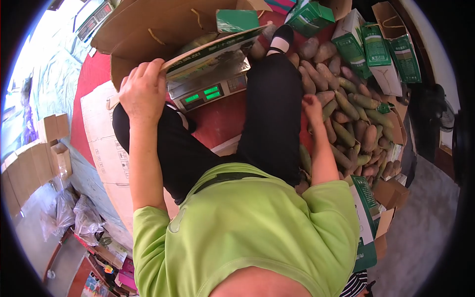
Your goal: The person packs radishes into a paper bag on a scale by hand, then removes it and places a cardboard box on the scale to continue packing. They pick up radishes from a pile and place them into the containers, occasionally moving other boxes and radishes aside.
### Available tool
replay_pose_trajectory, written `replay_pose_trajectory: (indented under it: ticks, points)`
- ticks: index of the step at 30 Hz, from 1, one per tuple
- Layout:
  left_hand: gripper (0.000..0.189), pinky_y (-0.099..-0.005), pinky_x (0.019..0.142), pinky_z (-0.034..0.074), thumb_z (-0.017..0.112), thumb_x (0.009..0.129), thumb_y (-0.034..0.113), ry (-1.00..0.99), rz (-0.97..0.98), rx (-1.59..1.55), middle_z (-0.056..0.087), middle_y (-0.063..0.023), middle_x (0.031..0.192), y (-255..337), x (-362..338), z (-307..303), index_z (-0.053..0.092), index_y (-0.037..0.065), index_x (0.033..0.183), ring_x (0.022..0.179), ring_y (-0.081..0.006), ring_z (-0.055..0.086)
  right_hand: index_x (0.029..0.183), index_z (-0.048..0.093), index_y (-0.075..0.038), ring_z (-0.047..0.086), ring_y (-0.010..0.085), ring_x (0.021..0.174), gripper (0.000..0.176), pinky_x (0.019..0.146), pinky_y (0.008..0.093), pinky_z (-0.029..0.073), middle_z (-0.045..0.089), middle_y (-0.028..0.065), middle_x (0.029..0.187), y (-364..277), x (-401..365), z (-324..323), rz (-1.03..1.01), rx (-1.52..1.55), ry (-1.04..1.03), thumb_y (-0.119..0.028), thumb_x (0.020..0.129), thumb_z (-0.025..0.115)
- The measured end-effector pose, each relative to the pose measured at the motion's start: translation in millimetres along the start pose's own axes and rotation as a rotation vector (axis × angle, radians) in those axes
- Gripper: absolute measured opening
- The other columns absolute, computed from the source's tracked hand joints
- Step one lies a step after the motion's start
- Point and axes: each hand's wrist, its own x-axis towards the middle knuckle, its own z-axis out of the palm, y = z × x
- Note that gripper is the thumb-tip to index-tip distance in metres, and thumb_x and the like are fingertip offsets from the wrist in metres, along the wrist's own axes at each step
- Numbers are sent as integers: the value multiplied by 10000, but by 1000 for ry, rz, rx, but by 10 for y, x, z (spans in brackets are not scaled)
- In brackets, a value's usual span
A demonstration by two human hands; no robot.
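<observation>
My left hand (143, 89) is closed over the upper edge of a cardboard carton (213, 59) with a dark printed side. The carton stands tilted on a digital scale (217, 95) with lit green displays, between my knees; most of its inside is hidden by the raised side. My right hand (312, 110) hangs beside my right knee at the near edge of a heap of long root vegetables (346, 106), green and reddish brown. Its fingers are loosely bent and apart, close to one of the roots, with nothing visible in them.
Green-and-white gift boxes (349, 42) stand behind the heap at the right. Another green box (366, 222) is by my right side. Flattened cardboard (106, 143) lies at my left on red cloth (93, 81). Plastic bags (88, 218) are further left. A second scale (94, 20) sits at the upper left.
</observation>
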Motion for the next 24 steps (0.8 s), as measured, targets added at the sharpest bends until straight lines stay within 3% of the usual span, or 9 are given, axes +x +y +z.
replay_pose_trajectory:
  ticks: [2,4,5,7,10,14,17,19,24]
  points:
    - [135,-357,743,475,656,818,194,15,-15,3,653,-12,866,13,10,0,655,152,946,864,-210,640,1114,605,-34,654,269,947,337,834,343,505,675,152,1003,494,-338,120,95,-220,-37,-107,800,701]
    - [149,-356,770,473,655,832,217,30,-6,-14,662,-24,888,3,10,2,663,146,963,874,-221,639,1231,545,-68,621,345,1045,538,896,393,494,640,186,1113,682,-674,190,326,-412,-125,-201,751,749]
    - [144,-356,771,474,653,837,218,34,-4,-10,663,-26,886,-3,13,0,663,147,962,871,-224,640,1231,545,-68,621,345,1045,538,896,393,494,640,186,1113,715,-825,183,344,-414,-116,-201,751,749]
    - [122,-357,768,478,649,847,212,51,-4,-22,666,-26,878,21,12,3,667,151,951,854,-231,642,1303,485,-119,497,362,1223,588,1018,434,428,527,194,1298,610,-1180,155,590,-566,-262,-270,776,696]
    - [111,-356,751,481,646,860,215,42,-25,-27,672,-20,867,56,10,12,682,154,945,841,-230,645,1355,430,-160,383,359,1323,638,1060,457,392,406,144,1424,780,-1476,165,695,-532,-435,-276,781,684]
    - [133,-346,751,492,652,865,251,49,0,12,680,-13,872,27,2,57,688,165,960,816,-228,650,1367,423,-143,415,352,1297,721,1043,435,402,447,154,1396,858,-1756,227,657,-601,-445,-272,735,744]
    - [130,-338,726,508,648,874,260,44,-54,55,691,-6,899,58,-4,51,693,173,960,815,-226,658,1389,401,-189,373,325,1334,746,1048,451,395,394,104,1446,779,-1744,197,627,-661,-473,-251,728,743]
    - [133,-336,716,510,650,873,262,43,-49,42,691,-7,898,42,-4,75,694,172,960,809,-226,658,1413,361,-238,376,291,1335,749,1043,481,388,381,54,1453,777,-1699,174,741,-693,-370,-219,751,711]
    - [137,-330,696,512,657,869,265,51,-37,36,690,-8,888,30,-3,88,695,167,957,792,-225,659,1436,314,-252,388,267,1314,686,1010,516,374,385,49,1418,632,-1754,-11,904,-714,-417,-211,835,641]
